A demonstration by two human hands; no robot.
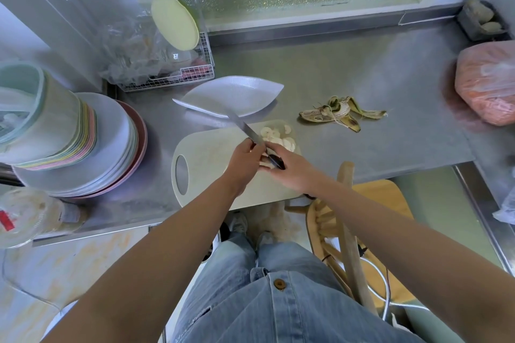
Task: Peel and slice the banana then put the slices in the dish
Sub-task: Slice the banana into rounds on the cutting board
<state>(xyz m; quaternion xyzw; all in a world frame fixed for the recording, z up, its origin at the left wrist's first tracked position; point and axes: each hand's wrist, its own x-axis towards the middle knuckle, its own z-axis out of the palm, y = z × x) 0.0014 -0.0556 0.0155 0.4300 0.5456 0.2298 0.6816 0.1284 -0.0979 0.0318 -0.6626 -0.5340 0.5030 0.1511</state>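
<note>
Over the cutting board point(206, 159), both hands meet near its far right corner. The right hand point(291, 174) comes in from the right, forearm stretched low across the edge of the table point(362, 78), fingers wrapped tight round the dark handle of the knife point(248, 129). The blade slants up and away to the left, and its tip crosses in front of the dish point(223, 92).

The left hand point(243, 160) reaches straight in, knuckles up, fingers curled down and pinching a pale banana stub point(264, 164) against the board, right by the heel of the blade. Most of that stub is hidden between the two hands.

Just beyond the hands, at the board's far right corner, lies a loose heap of banana slices point(280, 138), touching and overlapping one another. The dish, white and leaf-shaped, sits just behind the board.

The peel point(341, 114) lies splayed on the table beyond the board's right corner, apart from it. Left of the board stands a stack of plates point(111, 147).
</note>
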